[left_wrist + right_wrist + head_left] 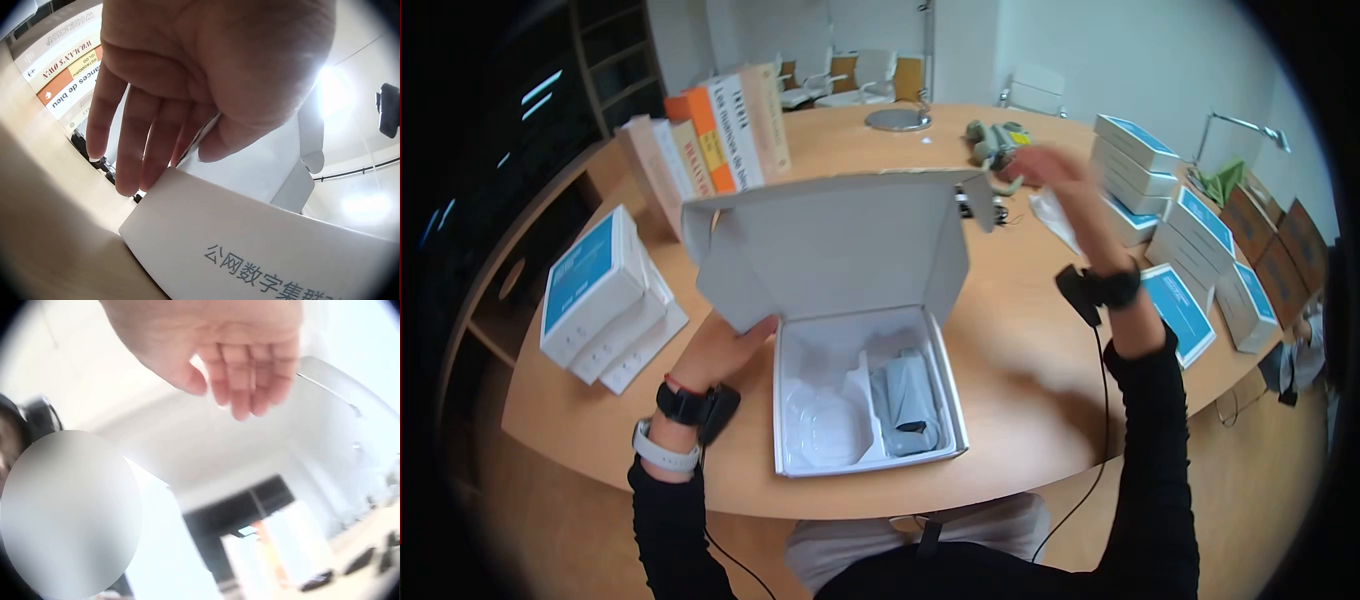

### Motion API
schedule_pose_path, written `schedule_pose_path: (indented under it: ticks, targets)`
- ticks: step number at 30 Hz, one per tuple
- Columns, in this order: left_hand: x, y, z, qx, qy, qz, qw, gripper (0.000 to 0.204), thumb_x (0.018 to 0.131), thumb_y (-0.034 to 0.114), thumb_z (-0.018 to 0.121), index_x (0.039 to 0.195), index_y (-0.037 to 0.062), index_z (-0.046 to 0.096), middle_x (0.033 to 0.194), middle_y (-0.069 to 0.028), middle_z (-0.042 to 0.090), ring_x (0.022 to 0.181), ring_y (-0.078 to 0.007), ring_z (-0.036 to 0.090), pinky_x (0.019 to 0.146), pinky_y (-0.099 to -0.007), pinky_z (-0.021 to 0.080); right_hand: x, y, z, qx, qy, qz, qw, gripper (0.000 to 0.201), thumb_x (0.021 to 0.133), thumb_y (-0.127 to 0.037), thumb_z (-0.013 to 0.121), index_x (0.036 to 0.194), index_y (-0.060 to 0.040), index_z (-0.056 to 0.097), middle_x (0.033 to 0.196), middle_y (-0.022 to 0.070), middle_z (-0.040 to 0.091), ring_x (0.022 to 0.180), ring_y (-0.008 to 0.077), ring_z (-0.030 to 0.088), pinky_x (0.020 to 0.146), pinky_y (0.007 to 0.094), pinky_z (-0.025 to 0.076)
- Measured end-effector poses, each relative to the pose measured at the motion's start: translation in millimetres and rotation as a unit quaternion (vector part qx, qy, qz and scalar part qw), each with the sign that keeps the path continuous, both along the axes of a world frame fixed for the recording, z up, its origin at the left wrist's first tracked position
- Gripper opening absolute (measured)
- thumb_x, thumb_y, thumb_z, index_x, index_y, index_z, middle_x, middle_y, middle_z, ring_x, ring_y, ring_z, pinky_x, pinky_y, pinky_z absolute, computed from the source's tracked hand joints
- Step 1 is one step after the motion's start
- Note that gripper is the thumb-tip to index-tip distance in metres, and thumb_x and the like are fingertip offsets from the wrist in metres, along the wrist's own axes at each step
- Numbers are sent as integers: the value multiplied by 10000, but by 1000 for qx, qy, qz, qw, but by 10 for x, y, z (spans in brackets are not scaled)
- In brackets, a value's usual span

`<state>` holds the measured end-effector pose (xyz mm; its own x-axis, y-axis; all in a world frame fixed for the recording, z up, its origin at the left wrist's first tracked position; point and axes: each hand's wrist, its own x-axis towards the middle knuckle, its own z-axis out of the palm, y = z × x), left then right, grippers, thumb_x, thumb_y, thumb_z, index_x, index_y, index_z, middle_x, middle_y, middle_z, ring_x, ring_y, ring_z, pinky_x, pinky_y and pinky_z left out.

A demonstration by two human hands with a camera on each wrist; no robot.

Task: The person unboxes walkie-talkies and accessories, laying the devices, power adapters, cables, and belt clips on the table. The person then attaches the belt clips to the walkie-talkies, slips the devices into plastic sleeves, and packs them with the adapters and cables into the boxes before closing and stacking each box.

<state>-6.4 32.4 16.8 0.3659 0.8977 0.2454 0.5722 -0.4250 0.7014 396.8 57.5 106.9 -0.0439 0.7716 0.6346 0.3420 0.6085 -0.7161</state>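
An open white cardboard box [860,465] lies in front of me, its lid [840,250] standing up at the back. Its white moulded tray [825,430] has a grey oblong device [912,395], seemingly wrapped, in the right compartment; the left compartment shows bare. My left hand [725,345] holds the box's back left corner, thumb at the edge and fingers down the outside. Chinese characters show on the box's side [256,250] in the left wrist view. My right hand [1060,170] is raised toward the far right, fingers extended with nothing in them, palm showing in the right wrist view.
Stacked white boxes with blue tops [580,275] stand at the left, and more boxes [1135,165] at the right. Upright books [730,130] are behind the lid. Greenish-grey devices [1000,140] and a white sheet [1055,220] lie at the back right. A lamp base [898,120] stands farther back.
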Motion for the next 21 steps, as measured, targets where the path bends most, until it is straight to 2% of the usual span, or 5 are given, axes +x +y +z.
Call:
schedule_pose_path:
  ticks: [1, 4, 8, 12, 21]
  targets:
    - [-12, 9, -18, 34, 8, -6, 999, 304, 848, 173, 588, 1084, -15, 548, 951, -134, 620, 875, -269, 587, 796, -340, 457, 212, 309, -219, -22, -217, -99, 971, 192, 840, -193, 591, 916, -38, 676, 845, 109, 667, 767, 182, 619, 710, 304, 483]
    - [-4, 3, 43, 31, 3, -20, 999, 240, 850, 123, 581, 1048, -12, 567, 912, -95, 620, 842, -213, 587, 759, -316, 465, 468, 690, -732, -10, -495, -164, 853, 151, 743, -199, 610, 792, -66, 661, 769, 147, 637, 780, 327, 617, 678, 427, 486]
    - [-9, 10, 22, -55, -80, -15, 995, 166, 856, 72, 567, 995, -17, 588, 883, -67, 617, 793, -169, 588, 716, -292, 470, 515, 1147, -829, -69, -543, -122, 828, 131, 704, -116, 574, 785, -56, 657, 742, 168, 618, 758, 344, 609, 677, 434, 488]
    - [22, -9, 80, -38, -21, 13, 999, 145, 862, 89, 545, 928, -27, 601, 810, -73, 632, 752, -165, 602, 696, -284, 475, 455, 1516, -815, -46, -608, -153, 777, 165, 674, -95, 568, 767, -13, 677, 832, 166, 659, 797, 325, 629, 696, 410, 503]
    - [25, 23, 87, -47, -15, 12, 999, 157, 842, 83, 532, 924, -35, 596, 820, -87, 638, 739, -189, 610, 699, -285, 474, 486, 1972, -1068, -86, -630, -141, 758, 190, 662, -115, 593, 807, -43, 692, 845, 152, 670, 833, 326, 636, 717, 405, 507]
